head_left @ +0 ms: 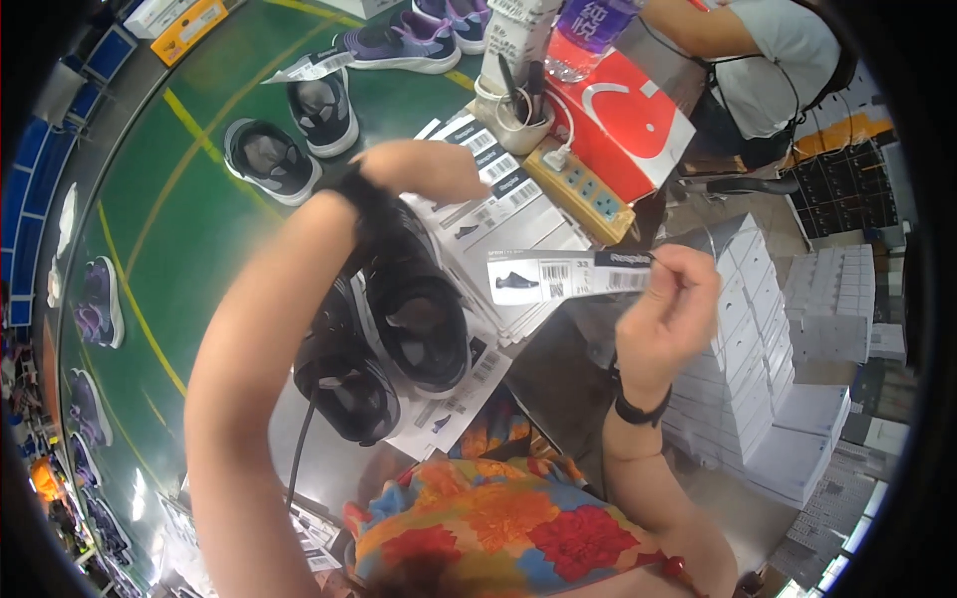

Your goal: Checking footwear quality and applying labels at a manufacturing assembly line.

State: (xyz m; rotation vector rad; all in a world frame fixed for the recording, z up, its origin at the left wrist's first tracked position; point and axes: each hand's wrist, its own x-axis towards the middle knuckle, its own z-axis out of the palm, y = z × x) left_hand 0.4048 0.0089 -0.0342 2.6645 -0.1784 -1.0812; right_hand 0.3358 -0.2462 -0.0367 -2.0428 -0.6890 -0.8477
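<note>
Between the thumb and fingers of my right hand [673, 309] is a long white shoe label [563, 279] with a black band, barcodes and a small shoe picture. My left hand [424, 169] reaches over the toes of a pair of black shoes toward a stack of similar labels [503, 214]; its fingers are blurred and partly hidden. The nearer black shoe [417, 329] and its mate [347, 399] lie side by side below my left wrist, on white printed sheets [464, 404]. A black cord runs beside them.
Another pair of dark shoes [269, 159] stands on the green surface [150, 219], a label on one. Purple shoes [399, 45] are behind. A power strip [578, 189], pen cup [513, 115], red box [623, 120] and bottle [583, 40] border the labels. White boxes [738, 369] are stacked right; a person sits beyond.
</note>
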